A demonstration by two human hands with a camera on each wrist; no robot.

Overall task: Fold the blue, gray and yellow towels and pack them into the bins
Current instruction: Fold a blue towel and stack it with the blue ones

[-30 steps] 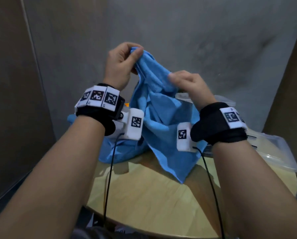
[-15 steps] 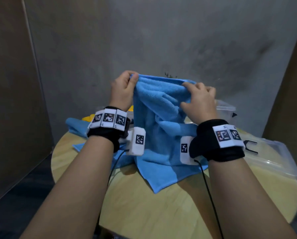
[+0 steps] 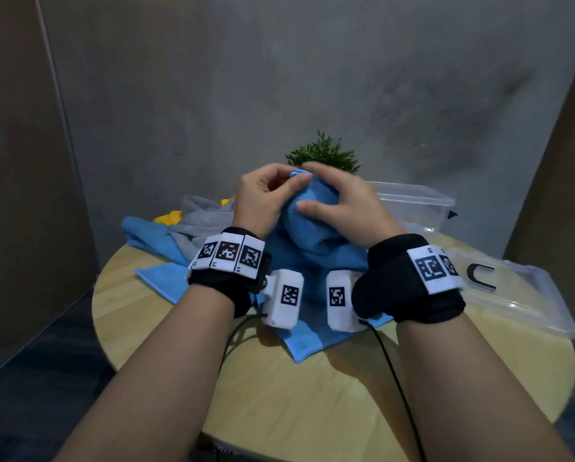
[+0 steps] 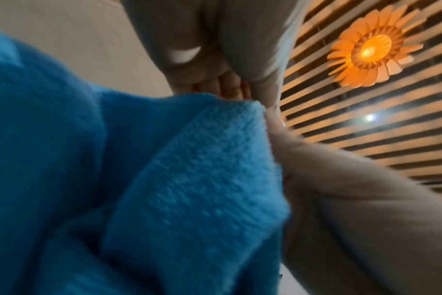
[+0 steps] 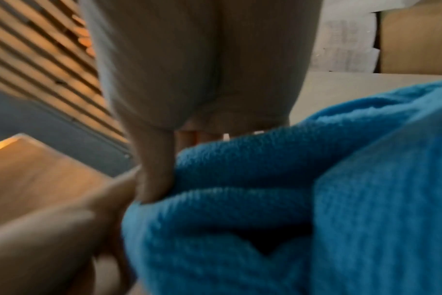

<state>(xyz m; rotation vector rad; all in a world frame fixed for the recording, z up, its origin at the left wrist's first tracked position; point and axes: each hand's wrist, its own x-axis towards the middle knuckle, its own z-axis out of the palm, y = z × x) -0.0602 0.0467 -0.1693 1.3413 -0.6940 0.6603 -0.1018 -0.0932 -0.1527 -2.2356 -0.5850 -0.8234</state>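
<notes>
Hands meet at the top of the blue towel

Grip first: the left hand [image 3: 262, 198] pinches the raised peak of the blue towel [image 3: 312, 225] between thumb and curled fingers, and the left wrist view shows the thick terry edge caught right at the fingertips. The right hand [image 3: 339, 208] lies over the same bunch from the other side — thumb across the near face, fingers curved over the top — so its grip is also clamped on the cloth, though more as a cupping hold than a pinch. The two hands are touching or nearly so.

Half a second ago the hands stood apart, stretching the top edge wide and higher up; now they are together and lower, and the camera has tipped down. That reads as one corner being carried to the other — the first fold of this towel, I judge, with the packing not yet begun.

Below the grip the towel drapes down onto the worktop [image 3: 279, 411], one corner pointing toward the person. Behind the left hand lie a gray towel [image 3: 206, 218], a bit of yellow towel [image 3: 169, 216] and more blue cloth. On the right are a clear bin [image 3: 416, 201] at the back and a nearer clear bin [image 3: 519, 301]; a small plant [image 3: 322, 155] shows beyond the hands.
</notes>
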